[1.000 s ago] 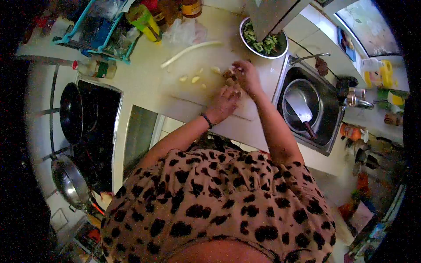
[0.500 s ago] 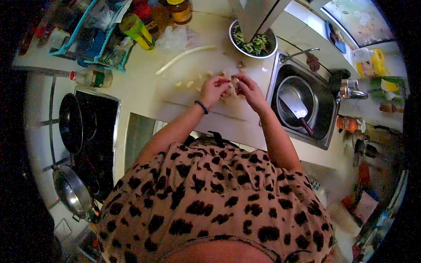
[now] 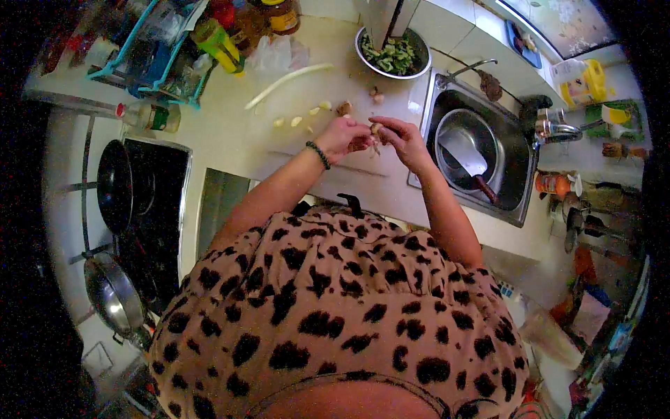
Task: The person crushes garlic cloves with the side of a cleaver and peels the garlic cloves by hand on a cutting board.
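Observation:
My left hand [image 3: 342, 138], with a dark beaded bracelet on its wrist, and my right hand [image 3: 403, 142] meet over the counter. Their fingers are closed on a small garlic piece [image 3: 375, 131] between them, with pale skin hanging below it. Just beyond my left hand lies a brownish garlic piece [image 3: 344, 108]. Another small bulb [image 3: 377, 95] rests farther back, near the bowl. Several peeled cloves [image 3: 296, 121] are scattered to the left of my hands. Behind them lies a long pale green stalk [image 3: 287, 82].
A bowl of chopped greens [image 3: 395, 57] stands at the back. On the right, the sink [image 3: 517, 197] holds a metal basin with a cleaver [image 3: 466, 156]. At the left are a black pan [image 3: 114, 186], a bottle [image 3: 149, 116] and a blue rack [image 3: 152, 89].
My hands have come together around the garlic piece, loose garlic now lies apart from them on the counter, and the whole view has shifted slightly.

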A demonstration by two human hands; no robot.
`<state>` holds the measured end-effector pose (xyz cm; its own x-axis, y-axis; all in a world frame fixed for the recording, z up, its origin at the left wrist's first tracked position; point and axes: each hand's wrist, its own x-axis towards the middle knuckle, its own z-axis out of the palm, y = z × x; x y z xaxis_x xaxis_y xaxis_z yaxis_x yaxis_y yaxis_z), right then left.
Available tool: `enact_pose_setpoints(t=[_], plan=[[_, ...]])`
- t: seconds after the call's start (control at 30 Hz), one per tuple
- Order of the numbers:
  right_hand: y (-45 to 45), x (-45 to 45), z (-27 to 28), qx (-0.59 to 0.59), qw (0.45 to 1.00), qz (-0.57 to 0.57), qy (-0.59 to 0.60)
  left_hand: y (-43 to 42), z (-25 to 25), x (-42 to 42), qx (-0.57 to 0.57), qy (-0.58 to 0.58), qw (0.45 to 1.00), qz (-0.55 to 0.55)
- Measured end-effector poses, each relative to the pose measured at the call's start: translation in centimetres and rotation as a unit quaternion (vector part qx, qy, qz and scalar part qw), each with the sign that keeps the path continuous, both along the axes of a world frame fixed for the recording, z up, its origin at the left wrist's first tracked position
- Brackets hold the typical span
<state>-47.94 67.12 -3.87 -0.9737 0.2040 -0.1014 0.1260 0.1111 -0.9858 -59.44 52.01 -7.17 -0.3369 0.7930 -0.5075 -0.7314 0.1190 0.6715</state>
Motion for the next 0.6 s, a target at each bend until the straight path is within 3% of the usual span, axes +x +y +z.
enact_pose_setpoints(t=[0.2, 0.33, 0.4, 0.43, 0.5, 0.6], plan=[[-0.6, 0.4, -0.8, -0.010, 1.000, 0.003, 0.011, 0.1, 0.1, 0.8, -0.031, 0.065, 0.997, -0.022], [-2.1, 0.9, -0.7, 0.040, 0.998, -0.043, 0.010, 0.7, 1.2, 2.4, -0.020, 0.160, 0.986, 0.043], [-2.3, 0.9, -1.1, -0.091, 0.993, -0.069, -0.012, 0.8, 1.4, 3.1, -0.014, 0.191, 0.978, 0.078], [-2.4, 0.8, -1.3, -0.091, 0.993, -0.069, -0.011, 0.7, 1.3, 3.5, 0.007, 0.230, 0.970, 0.079], [-2.6, 0.5, -2.2, -0.324, 0.940, -0.110, 0.001, 0.7, 0.8, 3.8, 0.029, 0.269, 0.959, 0.079], [-2.6, 0.1, -3.3, -0.221, 0.967, -0.128, 0.001, 0.8, -0.5, 3.9, -0.037, 0.289, 0.954, 0.070]])
